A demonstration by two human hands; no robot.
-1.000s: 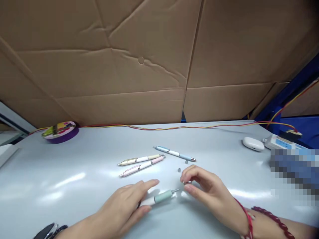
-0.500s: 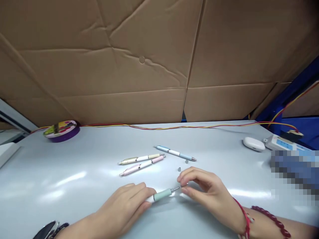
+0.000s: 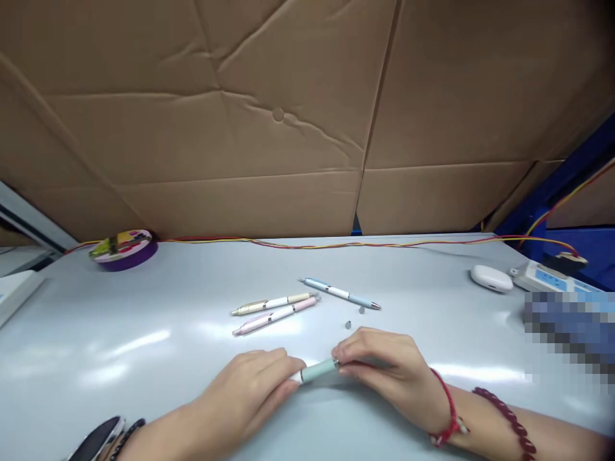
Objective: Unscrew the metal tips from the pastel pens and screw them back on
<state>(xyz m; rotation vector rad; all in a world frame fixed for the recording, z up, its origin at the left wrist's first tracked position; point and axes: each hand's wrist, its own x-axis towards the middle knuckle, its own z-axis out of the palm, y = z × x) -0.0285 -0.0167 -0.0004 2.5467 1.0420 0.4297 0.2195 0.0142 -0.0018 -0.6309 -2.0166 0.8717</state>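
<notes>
Risk, as judged: skewed pinch at tip of mint-green and white plastic pen (image 3: 317, 371), letting small part slip and roll off across glossy pale-grey desk (image 3: 144, 333), near two tiny grey loose bits (image 3: 348, 325). Loose rear hold: pen twisting aside.
Left hand (image 3: 250, 387): palm down, fingers clamped on pen's white rear, low on desk.
Right hand (image 3: 384, 368): fingertips closed round green front end; cannot tell what lies between them.

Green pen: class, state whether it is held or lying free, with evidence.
Held. The green pen is gripped at both ends: left hand on its white end, right hand pinching its green end.
</notes>
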